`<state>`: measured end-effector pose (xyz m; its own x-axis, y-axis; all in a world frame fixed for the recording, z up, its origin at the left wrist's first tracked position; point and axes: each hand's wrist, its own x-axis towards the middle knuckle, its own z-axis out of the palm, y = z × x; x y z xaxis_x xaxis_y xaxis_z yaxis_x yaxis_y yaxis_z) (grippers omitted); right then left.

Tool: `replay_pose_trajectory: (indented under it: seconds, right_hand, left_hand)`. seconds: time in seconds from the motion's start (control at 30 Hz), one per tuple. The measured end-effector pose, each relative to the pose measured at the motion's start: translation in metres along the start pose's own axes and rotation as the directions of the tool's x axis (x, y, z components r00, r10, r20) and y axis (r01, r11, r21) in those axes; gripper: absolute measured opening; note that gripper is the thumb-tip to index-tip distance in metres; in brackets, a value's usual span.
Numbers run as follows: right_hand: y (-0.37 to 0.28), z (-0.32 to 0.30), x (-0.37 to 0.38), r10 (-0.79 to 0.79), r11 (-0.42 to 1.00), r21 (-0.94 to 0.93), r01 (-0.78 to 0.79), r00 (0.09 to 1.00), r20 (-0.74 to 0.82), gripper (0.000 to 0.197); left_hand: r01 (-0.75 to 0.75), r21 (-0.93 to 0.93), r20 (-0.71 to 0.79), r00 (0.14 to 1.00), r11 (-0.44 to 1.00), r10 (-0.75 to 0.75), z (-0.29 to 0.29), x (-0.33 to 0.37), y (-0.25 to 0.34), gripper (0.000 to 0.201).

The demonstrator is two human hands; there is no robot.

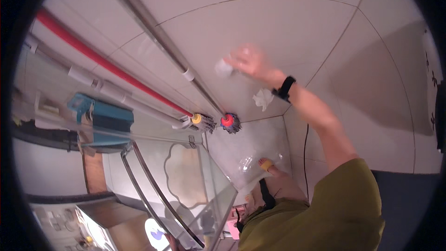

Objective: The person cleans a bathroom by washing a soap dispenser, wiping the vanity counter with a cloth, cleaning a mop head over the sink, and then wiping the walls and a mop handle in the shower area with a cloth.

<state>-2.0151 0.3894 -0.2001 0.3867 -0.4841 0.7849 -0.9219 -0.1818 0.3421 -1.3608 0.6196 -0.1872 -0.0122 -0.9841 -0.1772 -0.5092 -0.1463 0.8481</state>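
Observation:
My right arm, with a black watch (284, 89) on the wrist, stretches up toward the pale tiled wall. My right hand (251, 61) is smeared by motion; its fingers close on a white wad (224, 68) that looks like crumpled tissue, close to the wall. Below the hand, near the watch, a second crumpled white tissue (263, 99) shows against the tile, apart from my fingers. My left hand cannot be made out in the picture.
Left of my hand lean a metal-handled mop (227, 121), a red-handled mop (121, 80) and a white pole (109, 88). A blue bucket (111, 121) stands farther left. A glass door with curved metal handles (153, 181) is at lower left. A black cable (305, 158) hangs down the wall.

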Motion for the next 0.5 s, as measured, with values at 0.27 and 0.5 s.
replay_pose_trajectory:
  seconds: [0.27, 0.5]
  right_hand:
    - [0.007, 0.011, 0.006, -0.163, 0.948, -0.256, 0.19, 0.979, 0.123, 0.049]
    - [-0.036, 0.072, -0.142, -0.296, 0.946, 0.079, 0.315, 0.735, 0.61, 0.04]
  left_hand:
    - [0.01, 0.057, -0.028, 1.0, 0.998, -0.008, -0.003, -0.003, 0.003, 0.045]
    - [0.043, 0.107, -0.136, 0.99, 0.993, -0.028, 0.007, -0.003, -0.001, 0.057]
